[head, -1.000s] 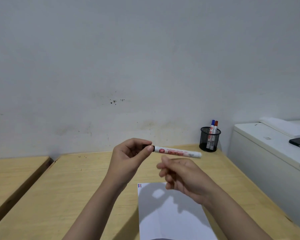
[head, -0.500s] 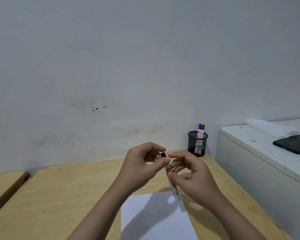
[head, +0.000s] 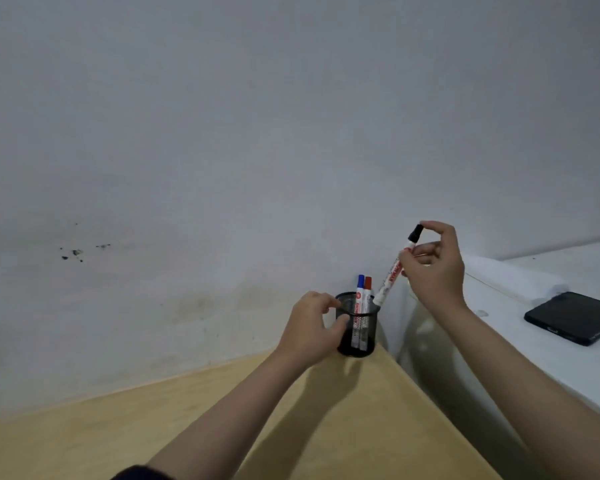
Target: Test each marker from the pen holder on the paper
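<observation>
Fingertips of my right hand (head: 433, 268) pinched the black-capped marker (head: 397, 266) near its upper end, forefinger and thumb closed on the cap and the barrel just below it, right of the frame's centre. It hung tilted, cap up and to the right, its lower white end dipping just inside the rim of the pen holder (head: 358, 327). My left hand (head: 310, 329) wrapped the left side of that black mesh cup, thumb across its wall and forefinger curled over the rim, fingers narrow and gripping. Inside stood a blue-capped marker (head: 360, 299) and a red-capped marker (head: 368, 301), upright and touching each other. That cup sat at the far right corner of the wooden table (head: 187, 417), close to the wall. At the right edge of the frame a dark phone (head: 572, 322) lay flat on a white cabinet (head: 551, 368). I could not see the paper at all.
</observation>
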`<action>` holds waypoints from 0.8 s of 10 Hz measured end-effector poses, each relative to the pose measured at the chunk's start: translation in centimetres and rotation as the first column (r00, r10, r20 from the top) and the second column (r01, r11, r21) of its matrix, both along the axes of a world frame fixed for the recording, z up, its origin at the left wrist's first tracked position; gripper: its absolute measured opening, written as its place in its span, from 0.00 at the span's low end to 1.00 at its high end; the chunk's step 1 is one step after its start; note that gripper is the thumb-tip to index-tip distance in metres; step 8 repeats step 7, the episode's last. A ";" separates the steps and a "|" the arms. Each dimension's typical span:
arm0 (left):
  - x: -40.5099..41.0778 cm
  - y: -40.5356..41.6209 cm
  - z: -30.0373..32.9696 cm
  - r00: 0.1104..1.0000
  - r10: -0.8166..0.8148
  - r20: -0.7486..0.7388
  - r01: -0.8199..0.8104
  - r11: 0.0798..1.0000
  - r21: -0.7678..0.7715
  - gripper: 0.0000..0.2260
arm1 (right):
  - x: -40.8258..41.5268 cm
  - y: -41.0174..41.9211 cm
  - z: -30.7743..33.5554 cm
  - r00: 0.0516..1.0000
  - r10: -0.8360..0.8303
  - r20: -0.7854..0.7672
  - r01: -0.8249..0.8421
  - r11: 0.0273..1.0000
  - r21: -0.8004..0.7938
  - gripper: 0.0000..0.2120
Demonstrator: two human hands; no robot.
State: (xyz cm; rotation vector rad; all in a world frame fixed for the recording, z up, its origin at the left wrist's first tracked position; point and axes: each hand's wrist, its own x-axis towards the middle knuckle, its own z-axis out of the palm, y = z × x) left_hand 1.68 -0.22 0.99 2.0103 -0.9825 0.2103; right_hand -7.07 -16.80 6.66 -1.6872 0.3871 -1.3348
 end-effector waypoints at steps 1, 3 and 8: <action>2.7 -3.2 -1.8 1.000 0.021 -0.002 -0.021 0.998 0.065 0.15 | 3.6 -2.3 -0.7 0.996 -0.037 -0.078 0.033 0.998 -0.050 0.19; 5.4 -7.0 -3.6 0.991 0.136 0.001 -0.136 0.988 0.068 0.17 | 7.6 -4.5 -5.0 0.921 0.006 -0.390 -0.047 0.994 -0.097 0.19; 5.2 -7.5 -3.9 0.983 0.162 -0.082 -0.162 0.987 0.013 0.16 | 8.1 -4.3 -7.7 0.779 0.043 -0.625 -0.146 0.983 -0.114 0.26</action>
